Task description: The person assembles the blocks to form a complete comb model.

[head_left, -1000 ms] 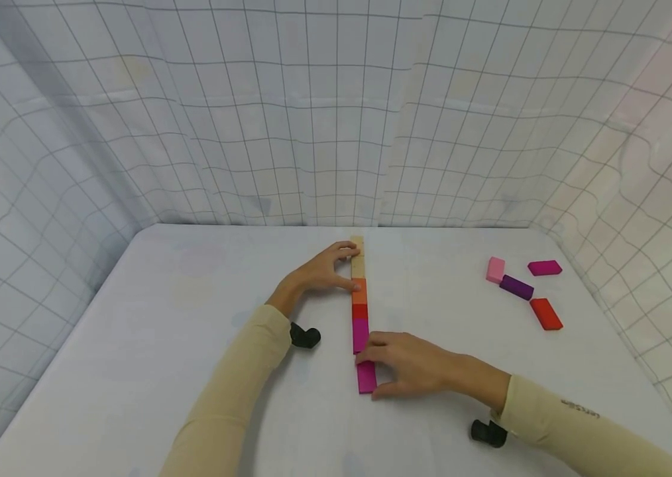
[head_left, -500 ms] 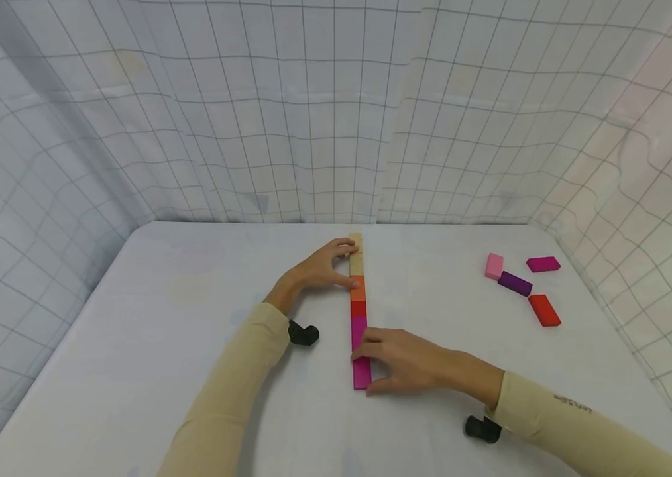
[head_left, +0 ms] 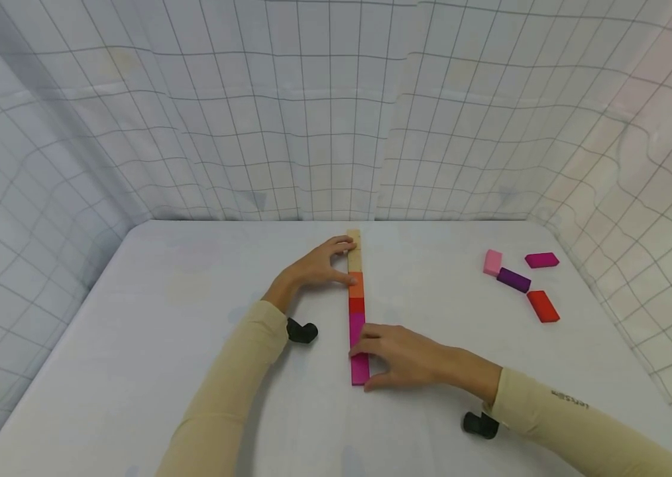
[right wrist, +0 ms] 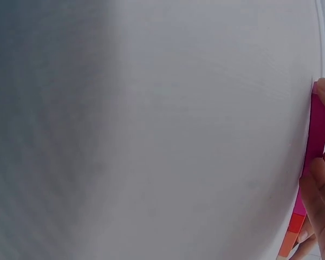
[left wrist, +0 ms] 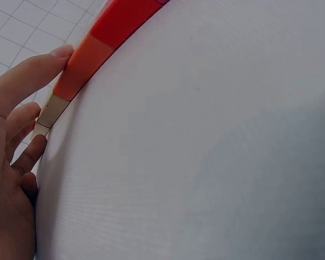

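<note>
A straight row of flat blocks runs away from me down the middle of the white table. From the near end come a magenta block (head_left: 360, 373), a second magenta block (head_left: 356, 323), a red block (head_left: 356, 305), an orange block (head_left: 357, 291) and pale wooden blocks (head_left: 355, 264). My left hand (head_left: 317, 265) rests at the far part, thumb on the orange block and fingertips against the wooden ones. My right hand (head_left: 404, 358) holds the near magenta block, thumb by its near end and fingers bent over its far part; the fingers partly cover the seam.
To the right lie a pink block (head_left: 492, 262), a purple block (head_left: 513, 279), a loose magenta block (head_left: 541, 260) and a red block (head_left: 543, 307). White gridded curtains (head_left: 336, 132) enclose the table. Black wrist devices (head_left: 480, 425) sit below the sleeves.
The near magenta block, slightly offset and angled a second ago, now lines up with the row after my right hand shifted it left and away. My left hand stays put on the row.
</note>
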Available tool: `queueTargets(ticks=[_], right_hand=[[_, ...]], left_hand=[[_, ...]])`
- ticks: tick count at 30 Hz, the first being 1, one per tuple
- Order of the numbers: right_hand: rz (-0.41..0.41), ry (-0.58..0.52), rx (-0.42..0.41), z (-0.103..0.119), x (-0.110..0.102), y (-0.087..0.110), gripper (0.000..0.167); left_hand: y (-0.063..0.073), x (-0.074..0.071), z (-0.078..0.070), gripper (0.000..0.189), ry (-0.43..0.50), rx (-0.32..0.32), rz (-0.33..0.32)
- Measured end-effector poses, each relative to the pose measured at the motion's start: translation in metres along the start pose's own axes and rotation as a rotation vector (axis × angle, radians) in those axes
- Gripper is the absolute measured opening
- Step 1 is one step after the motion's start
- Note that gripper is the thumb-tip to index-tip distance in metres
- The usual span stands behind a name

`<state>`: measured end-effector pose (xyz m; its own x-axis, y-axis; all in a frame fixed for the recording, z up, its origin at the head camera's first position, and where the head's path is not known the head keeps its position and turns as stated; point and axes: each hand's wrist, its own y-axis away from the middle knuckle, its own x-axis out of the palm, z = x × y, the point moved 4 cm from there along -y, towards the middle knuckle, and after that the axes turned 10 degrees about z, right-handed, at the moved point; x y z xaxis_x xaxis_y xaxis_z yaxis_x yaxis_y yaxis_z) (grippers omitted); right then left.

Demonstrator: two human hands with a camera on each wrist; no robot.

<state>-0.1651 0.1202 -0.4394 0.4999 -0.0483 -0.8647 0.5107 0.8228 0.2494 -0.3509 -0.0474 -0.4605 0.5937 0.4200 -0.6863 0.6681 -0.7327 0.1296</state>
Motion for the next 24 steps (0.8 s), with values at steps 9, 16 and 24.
queueTargets(ticks=[9, 16, 24], right_hand=[[-0.028, 0.001, -0.032, -0.003, -0.004, 0.004, 0.053], [-0.052, -0.018, -0.026, -0.012, -0.019, 0.016, 0.048], [-0.096, -0.06, 0.018, -0.034, -0.03, 0.035, 0.044]], left_hand=[[0.002, 0.0, -0.002, 0.089, 0.009, -0.003, 0.0], [0.001, -0.001, -0.001, 0.089, -0.005, -0.001, -0.002], [-0.001, 0.001, 0.002, 0.09, -0.012, -0.014, -0.002]])
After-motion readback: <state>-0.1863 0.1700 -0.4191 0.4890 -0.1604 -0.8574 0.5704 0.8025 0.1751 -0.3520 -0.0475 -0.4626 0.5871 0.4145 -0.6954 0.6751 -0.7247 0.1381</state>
